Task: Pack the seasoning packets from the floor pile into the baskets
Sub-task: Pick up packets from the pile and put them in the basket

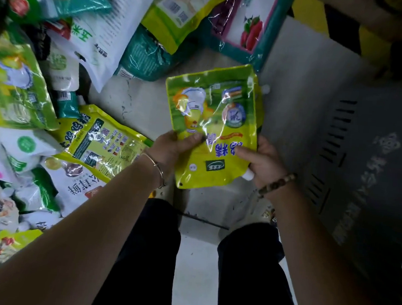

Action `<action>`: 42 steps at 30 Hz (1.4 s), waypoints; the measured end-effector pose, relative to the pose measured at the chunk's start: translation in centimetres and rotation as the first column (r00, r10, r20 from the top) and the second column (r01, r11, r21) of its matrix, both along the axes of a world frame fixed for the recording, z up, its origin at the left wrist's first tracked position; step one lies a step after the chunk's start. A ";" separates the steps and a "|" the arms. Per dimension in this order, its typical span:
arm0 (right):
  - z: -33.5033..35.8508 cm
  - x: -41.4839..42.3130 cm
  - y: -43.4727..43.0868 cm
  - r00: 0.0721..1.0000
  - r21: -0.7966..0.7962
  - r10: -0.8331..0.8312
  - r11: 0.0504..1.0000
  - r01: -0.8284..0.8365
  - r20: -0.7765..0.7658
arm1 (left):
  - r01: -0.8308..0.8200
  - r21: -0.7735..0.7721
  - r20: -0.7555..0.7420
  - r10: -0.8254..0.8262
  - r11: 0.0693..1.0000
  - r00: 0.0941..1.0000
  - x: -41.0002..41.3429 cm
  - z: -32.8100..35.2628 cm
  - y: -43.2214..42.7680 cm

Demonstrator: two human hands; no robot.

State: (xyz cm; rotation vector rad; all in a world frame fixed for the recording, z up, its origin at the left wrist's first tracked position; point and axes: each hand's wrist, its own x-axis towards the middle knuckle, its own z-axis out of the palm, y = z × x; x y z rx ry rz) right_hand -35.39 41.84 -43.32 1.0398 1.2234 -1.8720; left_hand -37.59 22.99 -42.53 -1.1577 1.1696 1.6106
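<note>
I hold a yellow-green seasoning packet (212,127) with a chef picture, face up, above the floor in the middle of the view. My left hand (174,147) grips its lower left edge, thumb on top. My right hand (260,160) grips its lower right edge, thumb across the blue print. A pile of seasoning packets (56,94) covers the floor to the left and far side, yellow, green, teal and white ones. A dark grey basket (361,163) with slotted walls stands to the right of my hands.
A teal-framed packet with red chillies (247,24) lies beyond the held packet. Pale floor (199,259) shows between my dark-trousered legs. Another yellow packet (105,143) lies just left of my left wrist. Yellow and black shapes sit at the far right corner.
</note>
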 end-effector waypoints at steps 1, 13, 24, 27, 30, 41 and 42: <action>-0.2 0.3 -0.6 0.998 0.006 0.047 0.999 -0.047 0.034 | -0.034 -0.045 -0.027 0.033 0.998 0.999 0.3 0.0 -0.1; -8.5 -5.0 -0.8 0.883 0.726 0.250 0.502 -0.470 0.398 | -0.058 -0.544 -0.029 0.050 0.837 0.998 3.3 -1.2 -4.8; -6.6 -5.1 0.6 0.980 0.574 0.127 0.796 -0.193 0.153 | -0.059 -0.569 -0.140 -0.025 0.820 0.990 1.5 -0.6 -4.1; -3.1 -5.6 0.6 0.979 0.595 0.193 0.780 -0.193 0.064 | -0.103 -0.554 -0.158 0.018 0.826 0.987 1.4 1.5 -4.3; 1.3 -5.6 0.4 0.970 0.596 0.238 0.774 -0.215 0.041 | -0.092 -0.548 -0.172 -0.004 0.832 0.985 0.9 4.5 -4.7; 20.6 -5.1 0.7 0.972 0.589 0.198 0.803 -0.088 -0.125 | -0.037 -0.532 -0.357 -0.184 0.846 0.916 -1.9 20.7 -5.6; 22.4 -5.0 1.1 0.971 0.595 0.194 0.800 -0.072 -0.142 | -0.037 -0.525 -0.374 -0.191 0.851 0.908 -2.1 22.3 -5.3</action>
